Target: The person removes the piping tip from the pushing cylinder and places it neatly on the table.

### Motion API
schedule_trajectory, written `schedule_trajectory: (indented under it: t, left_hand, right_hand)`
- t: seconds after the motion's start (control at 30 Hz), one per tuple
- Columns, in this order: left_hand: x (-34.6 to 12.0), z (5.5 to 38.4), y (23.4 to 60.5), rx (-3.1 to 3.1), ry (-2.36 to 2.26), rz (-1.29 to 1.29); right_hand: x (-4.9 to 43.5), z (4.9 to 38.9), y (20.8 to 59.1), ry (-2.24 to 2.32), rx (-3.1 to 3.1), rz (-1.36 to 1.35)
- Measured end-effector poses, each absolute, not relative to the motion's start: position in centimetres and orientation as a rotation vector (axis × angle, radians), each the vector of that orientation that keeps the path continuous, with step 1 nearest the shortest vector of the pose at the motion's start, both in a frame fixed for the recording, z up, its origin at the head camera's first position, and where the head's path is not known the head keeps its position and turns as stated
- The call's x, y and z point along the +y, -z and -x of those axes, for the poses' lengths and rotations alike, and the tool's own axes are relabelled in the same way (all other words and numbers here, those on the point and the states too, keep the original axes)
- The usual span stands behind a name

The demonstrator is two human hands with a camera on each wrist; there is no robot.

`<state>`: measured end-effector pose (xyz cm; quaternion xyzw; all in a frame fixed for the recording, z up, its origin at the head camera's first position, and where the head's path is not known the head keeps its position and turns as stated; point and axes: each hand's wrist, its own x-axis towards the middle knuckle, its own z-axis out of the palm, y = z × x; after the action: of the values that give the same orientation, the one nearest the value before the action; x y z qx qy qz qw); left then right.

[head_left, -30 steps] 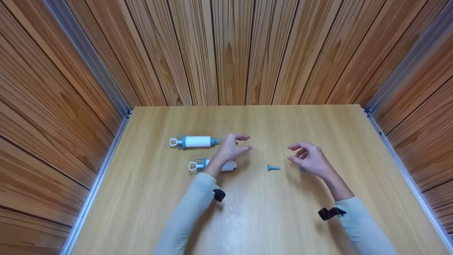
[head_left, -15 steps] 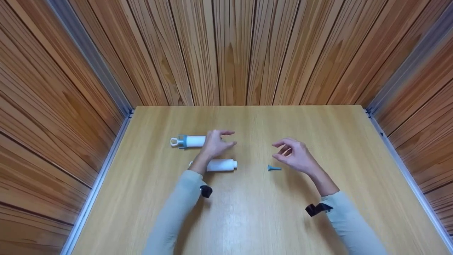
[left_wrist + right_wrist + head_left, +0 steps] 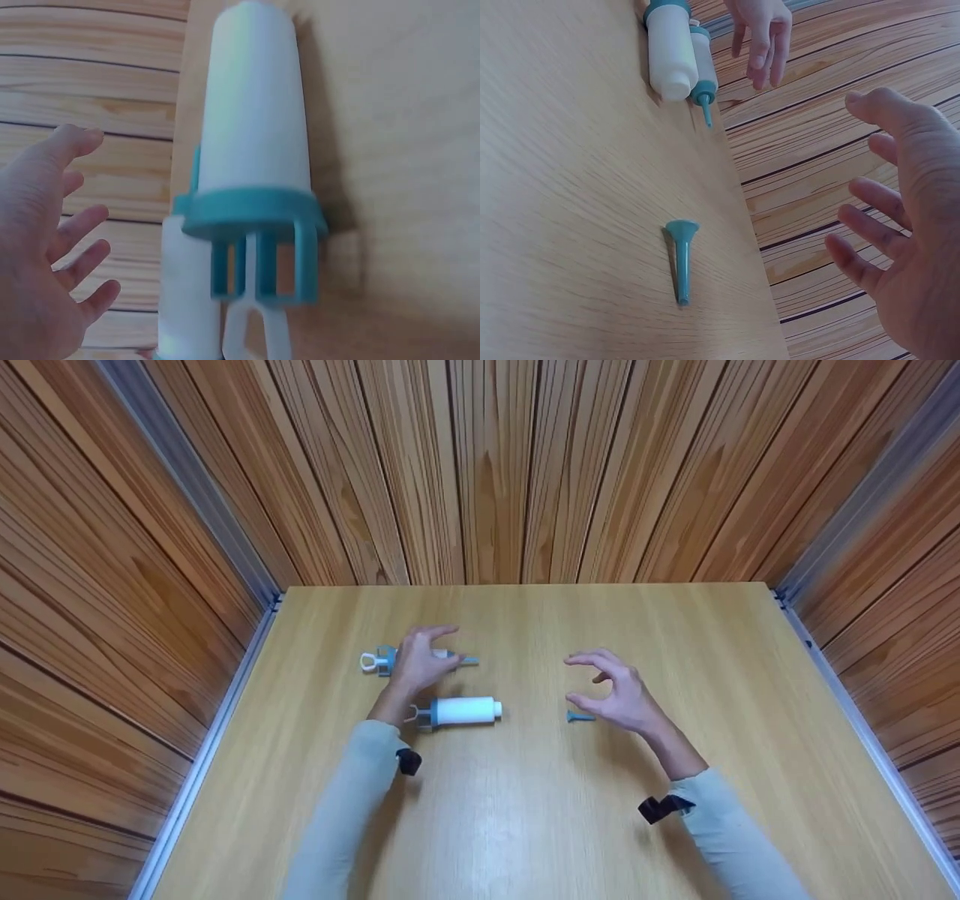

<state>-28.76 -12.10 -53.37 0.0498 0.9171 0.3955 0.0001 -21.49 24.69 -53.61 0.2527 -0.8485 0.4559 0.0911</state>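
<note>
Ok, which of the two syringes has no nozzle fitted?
The near syringe, lower in the head view: its white tip is bare. The far syringe, partly hidden by the left hand, has a teal nozzle.

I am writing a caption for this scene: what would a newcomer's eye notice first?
Probably the nearer white syringe, lying left of centre on the table with its tip bare. Behind it, the left hand hovers over the farther syringe, and a loose teal nozzle lies near the right hand.

Lying roughly parallel before you: the far syringe (image 3: 386, 661), teal tip (image 3: 470, 661) attached; the near syringe (image 3: 465, 710), white-barrelled, teal-collared, bare-ended; to their right, a loose, flared teal nozzle (image 3: 580, 717).
</note>
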Motion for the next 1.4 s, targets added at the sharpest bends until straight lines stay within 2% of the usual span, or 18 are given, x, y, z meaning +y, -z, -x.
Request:
schedule_trajectory:
  t: [0.63,1.0,1.4]
  left_hand:
    - [-17.4,29.4,55.8,2.896,-1.138,-0.142]
    - [-18.6,29.8,56.5,2.949,-0.941,-0.177]
    - [-19.1,29.7,57.4,2.890,-0.978,-0.106]
  right_hand:
    - [24.3,21.6,54.5,-1.423,-2.386,-0.827]
    - [24.6,21.8,54.7,-1.504,-2.311,-0.836]
    - [25.2,21.7,55.3,-1.673,-2.236,-0.851]
